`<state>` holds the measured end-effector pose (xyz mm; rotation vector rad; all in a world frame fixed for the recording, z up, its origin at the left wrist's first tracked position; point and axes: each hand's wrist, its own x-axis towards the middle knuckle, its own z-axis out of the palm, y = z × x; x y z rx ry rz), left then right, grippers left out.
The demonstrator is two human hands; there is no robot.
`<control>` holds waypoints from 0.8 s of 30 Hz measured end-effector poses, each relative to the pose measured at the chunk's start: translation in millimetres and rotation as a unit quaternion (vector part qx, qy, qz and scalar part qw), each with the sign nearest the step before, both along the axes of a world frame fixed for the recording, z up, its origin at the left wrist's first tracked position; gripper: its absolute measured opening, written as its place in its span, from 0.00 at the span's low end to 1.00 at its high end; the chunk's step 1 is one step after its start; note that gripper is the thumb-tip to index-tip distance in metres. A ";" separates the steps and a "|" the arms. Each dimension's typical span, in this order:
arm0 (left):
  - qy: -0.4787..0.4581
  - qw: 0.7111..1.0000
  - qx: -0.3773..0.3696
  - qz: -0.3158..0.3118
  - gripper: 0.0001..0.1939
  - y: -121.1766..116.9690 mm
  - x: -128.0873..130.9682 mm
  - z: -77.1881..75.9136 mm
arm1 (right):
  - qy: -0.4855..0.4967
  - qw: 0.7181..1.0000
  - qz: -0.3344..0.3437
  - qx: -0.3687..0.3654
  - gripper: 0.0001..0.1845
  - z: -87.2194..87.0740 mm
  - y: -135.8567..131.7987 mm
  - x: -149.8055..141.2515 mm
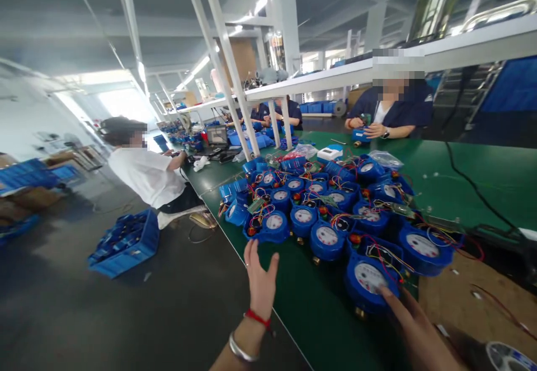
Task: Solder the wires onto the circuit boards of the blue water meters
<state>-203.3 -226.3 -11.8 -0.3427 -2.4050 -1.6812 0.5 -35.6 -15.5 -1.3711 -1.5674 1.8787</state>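
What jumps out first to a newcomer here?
The crowd of blue meters with loose coloured wires, spread over the green table. Then the right hand touching the nearest meter, and the left hand open at the table's edge, red band at its wrist.

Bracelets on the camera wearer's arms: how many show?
2, both on the left arm: a red bracelet nearer the hand and a silver bracelet farther up. The picture's edge cuts off the right arm, so more may be hidden there.
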 end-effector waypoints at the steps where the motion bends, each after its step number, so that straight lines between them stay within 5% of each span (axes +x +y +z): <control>1: -0.033 0.998 0.007 0.051 0.35 -2.6 -15.5 -4.7 | 0.017 1.000 0.004 -0.009 0.53 -1.1 1.2 -2.7; 5: -0.096 0.987 0.056 0.114 0.36 10.2 -57.0 -21.8 | 0.024 1.000 -0.007 0.003 0.53 -2.5 5.6 -14.2; 11: -0.088 0.979 0.092 0.157 0.39 42.4 -75.9 -31.6 | -0.028 0.997 -0.006 0.068 0.50 -10.1 10.2 -26.8; 24: -0.065 0.970 0.096 0.212 0.47 46.4 -116.6 -27.1 | -0.023 0.993 0.045 0.105 0.49 -5.8 12.3 -47.7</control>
